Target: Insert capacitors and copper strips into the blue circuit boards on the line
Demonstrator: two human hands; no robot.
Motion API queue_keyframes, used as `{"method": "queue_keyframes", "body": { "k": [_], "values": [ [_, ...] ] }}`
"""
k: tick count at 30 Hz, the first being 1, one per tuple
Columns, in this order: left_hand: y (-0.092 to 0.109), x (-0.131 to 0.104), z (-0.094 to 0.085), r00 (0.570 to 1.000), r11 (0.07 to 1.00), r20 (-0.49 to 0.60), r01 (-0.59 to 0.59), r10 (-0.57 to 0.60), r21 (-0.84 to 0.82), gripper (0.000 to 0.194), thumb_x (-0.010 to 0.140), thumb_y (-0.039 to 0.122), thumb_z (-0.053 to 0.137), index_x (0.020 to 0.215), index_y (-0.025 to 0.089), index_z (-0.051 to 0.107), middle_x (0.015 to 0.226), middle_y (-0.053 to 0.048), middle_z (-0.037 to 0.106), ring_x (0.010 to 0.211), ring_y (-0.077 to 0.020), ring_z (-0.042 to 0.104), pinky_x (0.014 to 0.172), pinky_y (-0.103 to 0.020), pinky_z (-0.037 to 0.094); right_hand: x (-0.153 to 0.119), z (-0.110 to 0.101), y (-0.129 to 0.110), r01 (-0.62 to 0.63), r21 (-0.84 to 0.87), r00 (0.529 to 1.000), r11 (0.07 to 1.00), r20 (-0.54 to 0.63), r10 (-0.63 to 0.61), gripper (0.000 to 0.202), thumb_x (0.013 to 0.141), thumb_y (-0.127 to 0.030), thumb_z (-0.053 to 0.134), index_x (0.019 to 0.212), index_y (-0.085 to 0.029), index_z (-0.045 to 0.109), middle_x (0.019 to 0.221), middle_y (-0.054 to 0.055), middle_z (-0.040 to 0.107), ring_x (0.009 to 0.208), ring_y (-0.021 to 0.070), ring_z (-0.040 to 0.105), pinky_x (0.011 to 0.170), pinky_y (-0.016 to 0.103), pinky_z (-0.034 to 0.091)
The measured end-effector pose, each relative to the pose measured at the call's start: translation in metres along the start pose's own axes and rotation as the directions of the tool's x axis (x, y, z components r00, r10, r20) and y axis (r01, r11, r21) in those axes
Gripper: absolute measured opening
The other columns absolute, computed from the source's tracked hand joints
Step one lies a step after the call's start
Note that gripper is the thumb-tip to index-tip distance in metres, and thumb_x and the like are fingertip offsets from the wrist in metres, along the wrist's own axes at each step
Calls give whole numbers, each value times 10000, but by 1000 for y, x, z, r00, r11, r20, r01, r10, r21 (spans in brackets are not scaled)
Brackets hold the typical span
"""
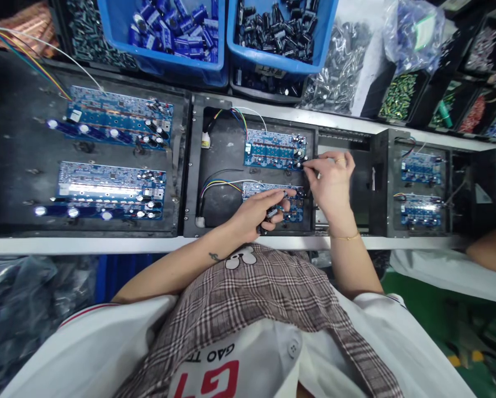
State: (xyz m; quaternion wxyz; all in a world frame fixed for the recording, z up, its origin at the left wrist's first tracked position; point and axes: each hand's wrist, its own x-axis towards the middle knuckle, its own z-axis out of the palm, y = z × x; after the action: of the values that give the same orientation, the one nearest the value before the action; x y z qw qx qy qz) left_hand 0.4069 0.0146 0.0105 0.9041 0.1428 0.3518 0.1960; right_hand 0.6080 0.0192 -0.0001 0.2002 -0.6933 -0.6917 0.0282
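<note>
My left hand (261, 213) is curled, palm partly up, around several small black capacitors (272, 212); the fingers hide part of them. It hovers over the lower blue circuit board (294, 214) and covers much of that board. The thumb and forefinger of my right hand (333, 181) are pinched on a small black capacitor (304, 163) at the lower right corner of the upper blue circuit board (273, 148). Both boards lie in a black tray (225, 152), with coloured wires running from their left ends.
Another tray (14, 149) on the left carries two boards with large capacitors; a further tray (391, 199) with two boards is at right. Behind stand blue bins of blue capacitors (175, 33) and black capacitors (276, 30). Another person's arm (494, 250) shows at far right.
</note>
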Motion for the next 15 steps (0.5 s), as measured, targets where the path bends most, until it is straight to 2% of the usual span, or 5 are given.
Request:
{"method": "queue_keyframes", "body": {
  "k": [4,6,8,10,15],
  "values": [
    [-3,-3,4,1000,1000,26,-3,3,-2,213,976,291,526,1129,175,619,717,14,494,440,-31,382,371,-113,163,-24,-39,-25,-38,413,974,910,218,-58,313,941,-333,586,1238,-267,660,1120,48,734,992,208,670,933,437,537],
    [-6,-4,7,997,999,71,32,-33,10,194,981,334,511,1025,164,594,686,14,500,415,-33,362,364,-117,156,-38,-48,-30,-111,551,945,827,317,-84,304,936,-342,600,1224,-267,659,1072,39,742,904,179,700,840,366,580],
    [-11,-5,9,988,993,104,116,-118,18,228,982,370,498,961,154,566,684,5,508,411,-34,364,360,-117,146,-51,-45,-27,-154,549,951,822,309,-28,214,938,-335,597,1110,-255,696,986,29,747,840,172,711,790,346,591],
    [-16,-7,9,966,970,96,242,-242,8,210,975,342,486,962,145,558,706,-4,518,417,-32,369,357,-116,138,-61,-36,-18,-131,452,969,882,247,18,166,946,-309,584,1027,-239,710,933,29,744,807,172,710,771,344,586],
    [-30,-10,2,903,907,86,420,-421,32,89,876,148,461,910,121,539,774,-39,567,421,-26,384,354,-119,146,-72,-14,-3,-6,219,975,976,219,-43,157,951,-219,561,988,-193,711,922,52,741,846,184,704,787,324,561]
  ]
}}
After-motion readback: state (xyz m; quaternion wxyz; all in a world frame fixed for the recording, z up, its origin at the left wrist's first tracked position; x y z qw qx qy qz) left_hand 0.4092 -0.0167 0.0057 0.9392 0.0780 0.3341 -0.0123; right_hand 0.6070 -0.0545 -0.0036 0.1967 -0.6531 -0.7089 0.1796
